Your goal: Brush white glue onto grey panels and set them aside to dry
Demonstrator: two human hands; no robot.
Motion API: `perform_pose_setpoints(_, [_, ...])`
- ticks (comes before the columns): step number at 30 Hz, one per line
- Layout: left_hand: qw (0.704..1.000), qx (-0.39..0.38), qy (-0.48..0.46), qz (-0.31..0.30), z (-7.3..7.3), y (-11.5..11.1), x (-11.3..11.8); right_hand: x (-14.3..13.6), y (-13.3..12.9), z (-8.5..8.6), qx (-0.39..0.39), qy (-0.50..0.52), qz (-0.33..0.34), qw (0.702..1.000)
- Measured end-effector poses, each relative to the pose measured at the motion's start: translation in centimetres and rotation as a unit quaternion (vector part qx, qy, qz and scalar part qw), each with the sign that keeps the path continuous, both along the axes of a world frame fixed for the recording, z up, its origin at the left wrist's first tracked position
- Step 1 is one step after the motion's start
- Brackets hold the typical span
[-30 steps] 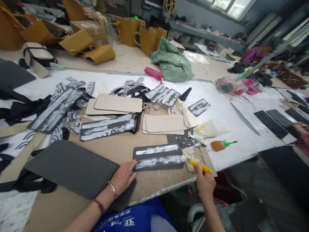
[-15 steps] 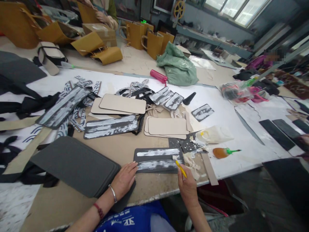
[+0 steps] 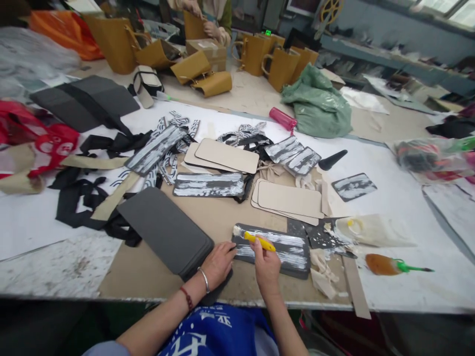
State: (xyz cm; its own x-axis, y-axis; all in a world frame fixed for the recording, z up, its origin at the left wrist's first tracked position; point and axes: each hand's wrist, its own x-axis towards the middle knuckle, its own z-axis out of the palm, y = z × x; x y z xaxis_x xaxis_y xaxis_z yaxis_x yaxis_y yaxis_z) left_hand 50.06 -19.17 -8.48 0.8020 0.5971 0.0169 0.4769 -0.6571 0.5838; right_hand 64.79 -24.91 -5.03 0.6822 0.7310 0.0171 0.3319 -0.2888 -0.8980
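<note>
A dark rectangular panel (image 3: 274, 251) streaked with white lies near the table's front edge. My right hand (image 3: 266, 264) grips a yellow-handled brush (image 3: 262, 242), whose white-coated bristles touch the panel's upper left corner. At the panel's left edge rests my left hand (image 3: 218, 262), palm down with fingers extended, its fingertips on the edge. Left of it is a stack of plain dark grey panels (image 3: 166, 230), partly under my left wrist. Behind lie another streaked panel (image 3: 208, 184) and beige panels (image 3: 289, 199).
To the right are a bag of pale paste (image 3: 371, 230) and an orange bottle (image 3: 384, 264) with a green nozzle. Black straps (image 3: 79, 202) lie at left. A green sack (image 3: 319, 101) and brown bags (image 3: 282, 69) stand behind. Another person's hands (image 3: 211, 29) hold brown material.
My right hand has carried the brush from the panel's right end to its left end. The white streaks on the upper part look different. The view has swung left.
</note>
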Motion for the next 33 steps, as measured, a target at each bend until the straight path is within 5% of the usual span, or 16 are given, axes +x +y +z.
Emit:
perform_pose_setpoints(8, [1.0,-0.023,-0.019,0.008,-0.6,0.0,-0.1,3.9,-2.9,1.1,-0.074,-0.117,-0.099,0.986])
perform_pose_setpoints(16, [0.998,-0.015,-0.054,0.013,-1.7,0.1,-0.8,-0.6,-2.1,0.2,-0.058,0.032,-0.009,0.998])
perform_pose_setpoints(26, [0.994,0.083,-0.06,0.023,-2.6,0.0,-0.6,10.3,-8.0,1.5,-0.068,-0.287,-0.13,0.947])
perform_pose_setpoints(33, [0.992,0.084,-0.082,0.049,-1.9,0.0,0.5,11.6,-9.0,0.0,-0.062,-0.358,-0.016,0.931])
